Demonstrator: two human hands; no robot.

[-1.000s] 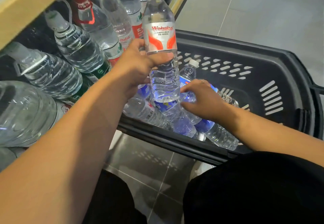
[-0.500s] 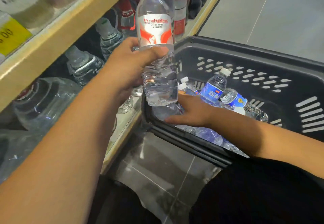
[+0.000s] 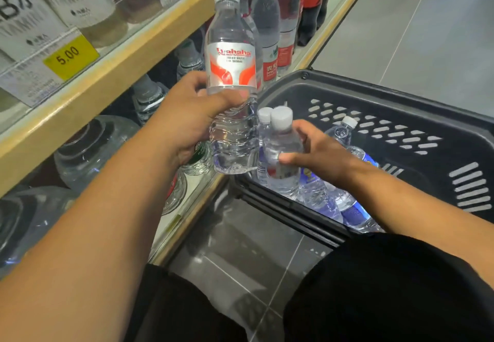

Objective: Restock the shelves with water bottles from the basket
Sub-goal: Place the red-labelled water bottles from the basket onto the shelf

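The Wahaha bottle (image 3: 231,74), clear with a red-and-silver label and a white cap, stands upright in the left hand (image 3: 192,119), whose thumb and fingers wrap its ribbed lower half just under the label. It hangs in the air between the shelving and the near-left corner of the basket (image 3: 401,93), not yet on any shelf. The change is on the other side: a second ago the right hand (image 3: 320,154) lay flat over the bottles lying in the basket, and now its fingers are curled round a small bottle (image 3: 282,151) that it has raised upright above the rim, just beside the Wahaha bottle. A second white-capped bottle (image 3: 264,117) stands close behind it (whether the same grip has it too I cannot tell). So both hands look loaded, and I judge the step in hand to be the carry to the shelf. Several blue-labelled bottles (image 3: 355,213) lie in the basket, so the job looks far from finished. Further out, the wooden shelf edge (image 3: 112,74) with a yellow price tag (image 3: 70,55) juts over the lower bay, where large jugs (image 3: 91,149) and upright red-labelled bottles (image 3: 270,36) stand crowded; that overhang and the packed row are what a tall bottle would probably have to slip under and between
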